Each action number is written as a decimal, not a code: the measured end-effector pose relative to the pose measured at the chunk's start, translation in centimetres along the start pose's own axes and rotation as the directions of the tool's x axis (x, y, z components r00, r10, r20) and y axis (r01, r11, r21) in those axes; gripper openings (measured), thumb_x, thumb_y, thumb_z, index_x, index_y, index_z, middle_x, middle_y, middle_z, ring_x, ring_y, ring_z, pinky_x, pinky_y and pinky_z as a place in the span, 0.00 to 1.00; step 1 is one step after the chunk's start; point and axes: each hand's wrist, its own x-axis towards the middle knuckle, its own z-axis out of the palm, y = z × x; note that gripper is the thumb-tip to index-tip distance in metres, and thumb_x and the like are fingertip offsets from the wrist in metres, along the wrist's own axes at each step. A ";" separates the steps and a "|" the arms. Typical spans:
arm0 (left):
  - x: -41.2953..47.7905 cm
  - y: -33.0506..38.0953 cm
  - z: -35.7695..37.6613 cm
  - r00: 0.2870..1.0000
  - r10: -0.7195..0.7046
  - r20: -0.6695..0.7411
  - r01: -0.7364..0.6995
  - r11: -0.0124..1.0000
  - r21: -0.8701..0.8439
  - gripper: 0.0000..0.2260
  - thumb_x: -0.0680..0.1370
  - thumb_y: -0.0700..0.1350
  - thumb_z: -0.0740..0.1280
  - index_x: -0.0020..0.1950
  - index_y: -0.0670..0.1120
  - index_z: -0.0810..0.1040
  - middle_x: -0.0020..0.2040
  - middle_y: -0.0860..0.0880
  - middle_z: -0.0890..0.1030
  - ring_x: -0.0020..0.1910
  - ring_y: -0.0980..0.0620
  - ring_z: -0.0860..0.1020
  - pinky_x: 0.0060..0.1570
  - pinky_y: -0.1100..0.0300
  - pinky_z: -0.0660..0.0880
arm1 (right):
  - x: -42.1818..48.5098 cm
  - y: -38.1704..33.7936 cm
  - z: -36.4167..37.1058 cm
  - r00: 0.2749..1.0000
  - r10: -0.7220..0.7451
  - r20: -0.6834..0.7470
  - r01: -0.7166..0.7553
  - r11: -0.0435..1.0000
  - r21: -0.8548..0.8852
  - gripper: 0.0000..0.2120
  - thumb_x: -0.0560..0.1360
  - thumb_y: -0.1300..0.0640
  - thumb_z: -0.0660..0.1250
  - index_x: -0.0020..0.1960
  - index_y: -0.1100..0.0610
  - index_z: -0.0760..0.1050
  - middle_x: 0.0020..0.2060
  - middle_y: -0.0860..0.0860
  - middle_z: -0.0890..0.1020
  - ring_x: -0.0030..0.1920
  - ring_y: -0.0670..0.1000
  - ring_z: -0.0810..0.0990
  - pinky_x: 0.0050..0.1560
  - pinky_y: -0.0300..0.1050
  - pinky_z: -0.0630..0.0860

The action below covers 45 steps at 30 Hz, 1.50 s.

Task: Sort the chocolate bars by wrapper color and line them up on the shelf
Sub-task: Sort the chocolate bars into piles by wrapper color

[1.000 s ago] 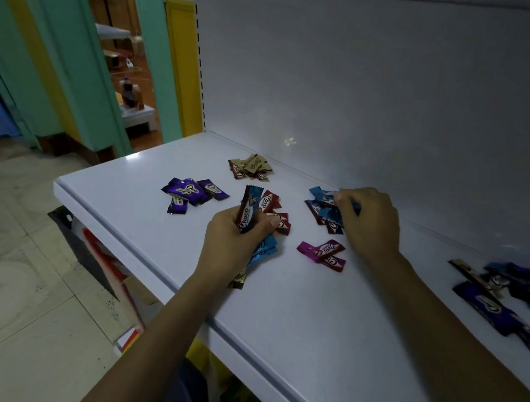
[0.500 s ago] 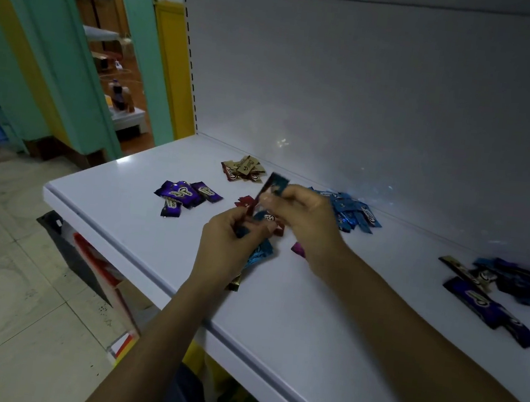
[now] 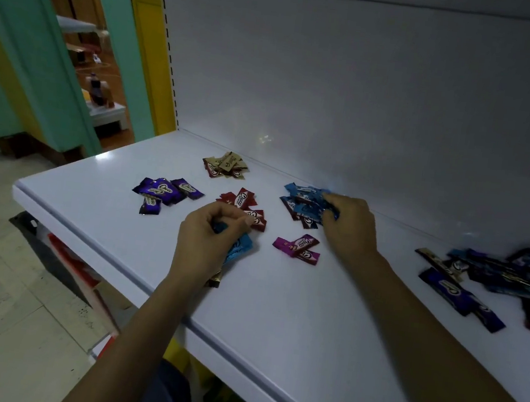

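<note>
Shelf (image 3: 276, 318): carries sorted colour piles, with an unsorted heap (image 3: 495, 283) far right.
Right hand (image 3: 350, 227): fingers curled onto the blue pile (image 3: 303, 203); gripping or just touching, can't tell.
Left hand (image 3: 206, 243): clamped on several bars (image 3: 239, 248).
Bars: light, crinkly, slippery foil, so I'd pinch an end seam.

Dark bar pile (image 3: 506, 276) blurred, cut off at right edge
</note>
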 end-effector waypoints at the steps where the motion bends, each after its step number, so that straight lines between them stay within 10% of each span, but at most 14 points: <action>1: 0.0 0.0 0.0 1.000 -0.001 -0.010 0.001 1.000 -0.002 0.01 0.74 0.48 0.70 0.43 0.53 0.79 0.46 0.55 0.81 0.49 0.55 0.80 0.40 0.73 0.75 | -0.1 -0.2 0.0 1.000 -0.025 -0.006 0.025 0.999 -0.026 0.19 0.76 0.63 0.62 0.66 0.56 0.74 0.60 0.59 0.79 0.60 0.58 0.75 0.62 0.51 0.72; 4: 0.0 0.2 -0.3 0.997 -0.041 -0.072 0.034 0.995 -0.093 0.02 0.75 0.48 0.70 0.44 0.51 0.80 0.46 0.52 0.82 0.49 0.54 0.81 0.42 0.69 0.78 | -0.6 -1.8 0.0 0.989 -0.146 -0.038 0.144 0.988 -0.048 0.16 0.77 0.57 0.64 0.64 0.57 0.76 0.59 0.55 0.80 0.61 0.56 0.74 0.64 0.52 0.66; 10: 0.2 1.2 -1.4 0.937 -0.280 -0.210 0.144 0.854 -0.500 0.03 0.77 0.44 0.68 0.47 0.46 0.80 0.44 0.50 0.83 0.41 0.58 0.82 0.39 0.66 0.78 | -3.9 -9.7 -0.7 0.891 -0.439 0.119 0.388 0.870 0.306 0.23 0.72 0.38 0.63 0.34 0.57 0.81 0.25 0.41 0.75 0.28 0.41 0.71 0.46 0.45 0.69; 20: 0.5 0.7 -1.3 0.909 -0.390 -0.148 0.170 0.670 -0.723 0.07 0.80 0.46 0.63 0.50 0.44 0.79 0.44 0.48 0.82 0.42 0.54 0.82 0.41 0.59 0.79 | -7.1 -13.6 1.6 0.854 -0.206 0.478 -0.168 0.760 0.628 0.08 0.77 0.56 0.66 0.54 0.58 0.74 0.44 0.53 0.82 0.38 0.45 0.81 0.35 0.36 0.78; 29: -0.5 1.4 1.3 0.893 -0.422 0.157 0.348 0.426 -0.835 0.23 0.80 0.59 0.58 0.42 0.46 0.86 0.42 0.47 0.84 0.42 0.51 0.82 0.50 0.56 0.75 | -6.4 -12.4 1.9 0.950 -0.141 0.277 -0.051 0.810 0.584 0.12 0.78 0.63 0.63 0.60 0.60 0.76 0.44 0.50 0.81 0.41 0.44 0.80 0.40 0.33 0.78; 35: -1.1 0.9 1.1 0.843 -0.485 0.232 0.480 0.485 -0.731 0.18 0.80 0.56 0.58 0.63 0.48 0.76 0.58 0.43 0.82 0.58 0.42 0.79 0.63 0.44 0.71 | -5.6 -11.5 1.3 0.960 -0.188 0.208 0.073 0.885 0.460 0.09 0.73 0.56 0.71 0.51 0.57 0.80 0.40 0.48 0.79 0.41 0.45 0.80 0.43 0.39 0.80; 41: -1.5 1.2 0.6 0.867 -0.424 0.261 0.478 0.561 -0.676 0.12 0.81 0.43 0.60 0.62 0.46 0.77 0.50 0.42 0.83 0.37 0.50 0.83 0.33 0.60 0.75 | -4.5 -11.0 0.2 0.965 -0.161 0.205 0.049 0.883 0.466 0.08 0.74 0.61 0.70 0.51 0.64 0.81 0.31 0.40 0.76 0.32 0.31 0.76 0.35 0.23 0.70; 45: -1.8 1.5 0.6 0.884 -0.390 0.257 0.456 0.606 -0.652 0.13 0.81 0.44 0.61 0.65 0.46 0.76 0.54 0.43 0.83 0.42 0.50 0.83 0.33 0.60 0.77 | -4.1 -10.7 -0.5 0.970 -0.129 0.208 0.019 0.888 0.460 0.11 0.73 0.58 0.71 0.53 0.62 0.81 0.34 0.43 0.79 0.31 0.33 0.76 0.33 0.24 0.71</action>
